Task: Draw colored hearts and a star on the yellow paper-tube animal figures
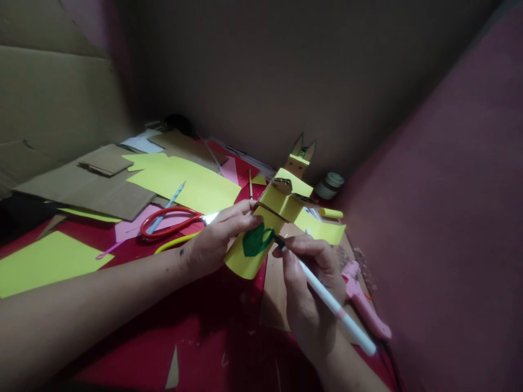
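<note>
My left hand (229, 231) grips a yellow paper craft figure (251, 264) by its lower tube, thumb and fingers closed on the side. The figure has a boxy upper part and a brown cardboard head (297, 166) with two pointed ears outlined in green. A green heart (255, 240) shows on the tube, its right lobe only outlined, with yellow paper inside. Pinched in my right hand (312, 277) is a white marker (335, 305), its dark green tip at the heart's right edge.
Red-handled scissors (171, 212), a light blue pencil (167, 204), cardboard sheets (81, 179) and yellow paper (188, 182) lie to the left on the red tabletop (180, 316). At right are a pink glue gun (363, 305) and a white-lidded jar (330, 185) near the pink wall (445, 218).
</note>
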Available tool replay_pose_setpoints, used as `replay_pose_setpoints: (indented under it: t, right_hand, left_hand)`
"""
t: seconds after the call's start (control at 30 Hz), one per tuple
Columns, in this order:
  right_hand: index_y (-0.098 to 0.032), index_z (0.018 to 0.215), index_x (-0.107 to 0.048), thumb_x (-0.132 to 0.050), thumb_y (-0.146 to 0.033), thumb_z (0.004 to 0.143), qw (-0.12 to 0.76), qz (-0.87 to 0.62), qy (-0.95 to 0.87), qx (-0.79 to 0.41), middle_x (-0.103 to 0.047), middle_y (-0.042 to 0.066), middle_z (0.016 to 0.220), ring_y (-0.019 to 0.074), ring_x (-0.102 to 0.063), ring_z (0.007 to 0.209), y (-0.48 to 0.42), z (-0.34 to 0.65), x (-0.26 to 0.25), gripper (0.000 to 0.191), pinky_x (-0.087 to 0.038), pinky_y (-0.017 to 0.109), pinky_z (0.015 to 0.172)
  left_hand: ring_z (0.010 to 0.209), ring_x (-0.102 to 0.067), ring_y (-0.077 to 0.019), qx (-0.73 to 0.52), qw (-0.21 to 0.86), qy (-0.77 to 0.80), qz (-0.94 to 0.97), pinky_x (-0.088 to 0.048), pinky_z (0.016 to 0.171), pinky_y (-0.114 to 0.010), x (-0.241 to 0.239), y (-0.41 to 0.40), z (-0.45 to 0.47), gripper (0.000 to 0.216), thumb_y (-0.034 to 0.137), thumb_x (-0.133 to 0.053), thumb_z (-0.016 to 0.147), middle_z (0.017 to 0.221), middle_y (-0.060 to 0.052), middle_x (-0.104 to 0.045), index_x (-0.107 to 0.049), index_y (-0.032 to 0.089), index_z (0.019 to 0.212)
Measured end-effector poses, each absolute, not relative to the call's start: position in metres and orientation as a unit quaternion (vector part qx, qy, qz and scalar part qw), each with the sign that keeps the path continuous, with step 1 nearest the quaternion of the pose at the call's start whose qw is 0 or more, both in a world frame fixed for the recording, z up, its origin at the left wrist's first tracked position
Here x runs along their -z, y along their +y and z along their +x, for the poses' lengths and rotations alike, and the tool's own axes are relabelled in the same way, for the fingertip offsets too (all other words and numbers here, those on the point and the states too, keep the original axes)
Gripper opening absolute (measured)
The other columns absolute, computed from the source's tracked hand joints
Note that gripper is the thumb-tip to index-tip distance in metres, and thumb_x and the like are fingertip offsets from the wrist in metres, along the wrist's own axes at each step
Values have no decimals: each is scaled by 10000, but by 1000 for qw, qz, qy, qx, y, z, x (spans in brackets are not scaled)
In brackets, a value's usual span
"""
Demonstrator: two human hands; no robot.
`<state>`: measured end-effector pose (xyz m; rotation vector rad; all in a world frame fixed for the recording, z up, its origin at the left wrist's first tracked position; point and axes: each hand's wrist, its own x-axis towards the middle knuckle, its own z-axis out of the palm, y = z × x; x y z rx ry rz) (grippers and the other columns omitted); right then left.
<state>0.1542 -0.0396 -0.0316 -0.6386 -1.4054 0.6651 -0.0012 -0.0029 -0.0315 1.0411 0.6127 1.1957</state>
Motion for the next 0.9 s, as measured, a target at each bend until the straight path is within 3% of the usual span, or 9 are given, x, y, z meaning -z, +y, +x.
replay_pose_setpoints:
  t: [0.13,0.53,0.9]
  right_hand:
    - [-250,947,-673,-621,-112,898,670,-266,-623,-304,-689,-31,866,96,-664,795,-39,153,30,156,-556,219,727]
    - [-244,902,-669,-639,-82,878,679,-281,-604,-310,-646,-26,857,113,-664,811,-38,156,36,167,-563,239,752]
    - [-251,956,-638,-606,-111,898,653,-278,-648,-278,-674,-11,884,136,-672,829,-39,157,35,155,-574,282,767]
  left_hand:
    - [801,-644,-220,-533,654,280,459,-497,689,-320,31,-4,-1,344,430,-685,850,894,-63,-702,-643,163,1063]
    - [912,-674,-283,-524,665,267,460,-513,784,-377,32,-2,0,404,457,-680,840,991,-113,-717,-612,157,1103]
    - [904,-674,-268,-528,671,268,446,-512,799,-377,29,-4,0,432,414,-702,833,988,-107,-736,-612,145,1159]
